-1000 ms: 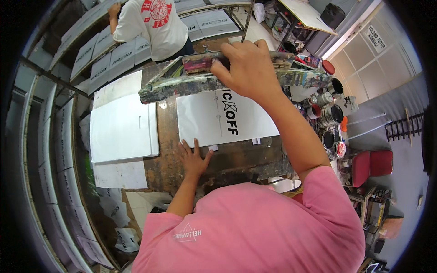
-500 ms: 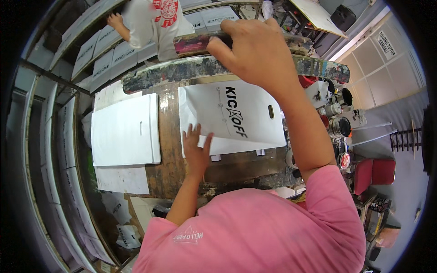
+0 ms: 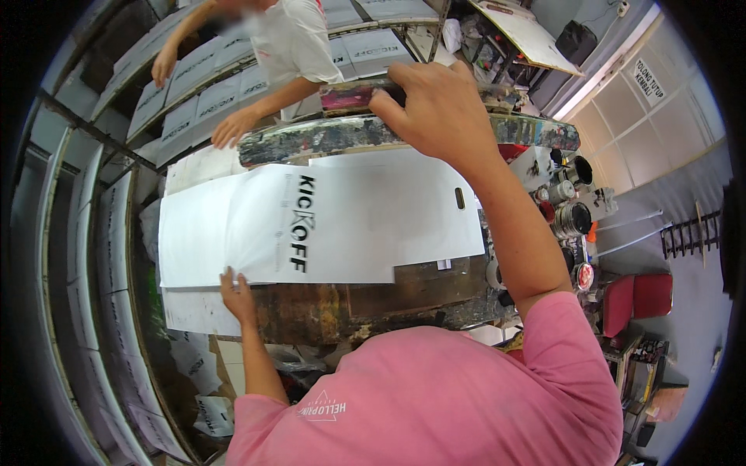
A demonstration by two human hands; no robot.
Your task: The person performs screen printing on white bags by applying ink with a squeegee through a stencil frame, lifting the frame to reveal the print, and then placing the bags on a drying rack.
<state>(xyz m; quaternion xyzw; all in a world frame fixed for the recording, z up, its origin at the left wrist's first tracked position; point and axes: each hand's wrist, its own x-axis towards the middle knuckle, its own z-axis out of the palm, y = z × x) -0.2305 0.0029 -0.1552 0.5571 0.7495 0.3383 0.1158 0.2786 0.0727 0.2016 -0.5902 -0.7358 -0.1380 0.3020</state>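
My right hand (image 3: 441, 113) is wrapped over the far bar of a paint-stained wooden frame (image 3: 326, 138), which is raised above the table. My left hand (image 3: 238, 299) is closed on the near edge of a white flat bag (image 3: 342, 233) with bold black lettering. This printed bag stretches to the left and creases near my fingers. It overlaps a blank white bag (image 3: 435, 210) with a dark oval handle slot, which lies at the right under the frame. At the left, the printed bag covers the white stack; how much of the stack it hides I cannot tell.
The worn wooden table (image 3: 311, 311) shows along the near side. Paint tins (image 3: 573, 219) crowd its right end. Across the table, a person in a white shirt (image 3: 291, 46) holds one hand (image 3: 235, 128) near the frame's left end. Racks with printed bags (image 3: 183, 116) stand behind.
My left hand has drawn the printed bag leftward, showing a blank bag beneath. My right hand stays on the frame. The other person has turned and brought a hand near the table.
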